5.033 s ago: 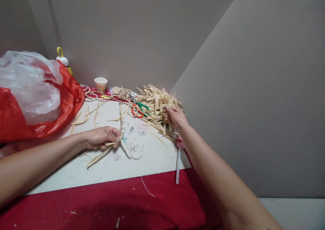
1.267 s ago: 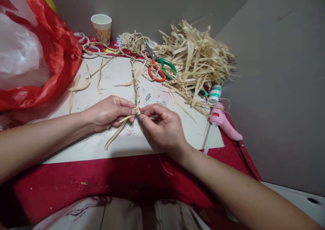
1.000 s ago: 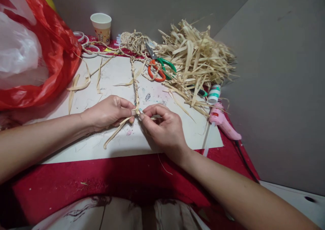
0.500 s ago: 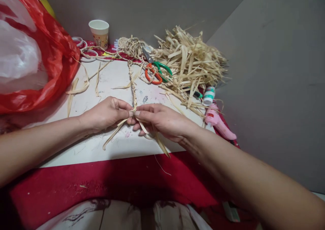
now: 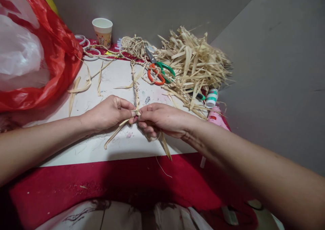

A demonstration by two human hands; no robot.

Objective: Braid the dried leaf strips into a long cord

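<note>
A thin braid of dry straw-coloured strips (image 5: 136, 91) runs from the back of the white board down to my fingers. My left hand (image 5: 111, 113) pinches its near end between thumb and forefinger. Right beside it, my right hand (image 5: 159, 118) is closed on the strips at the same end, its thumb and forefinger pressed together and the other fingers curled beneath. One loose strip (image 5: 114, 135) slants out below my left hand. Another strip tail (image 5: 166, 147) hangs under my right hand. The exact crossing of the strips is partly hidden by my fingertips.
Scissors with red and green handles (image 5: 159, 72) lie beside a heap of dry strips (image 5: 195, 59). A paper cup (image 5: 103, 32) and coiled cord (image 5: 134, 45) stand behind. A red plastic bag (image 5: 68, 67) fills the left; a tape roll (image 5: 211, 98) and pink tool (image 5: 217, 116) lie right.
My right hand's fingers have curled in, and the strip that hung between the hands is now folded at the braid's end. The view has shifted slightly.
</note>
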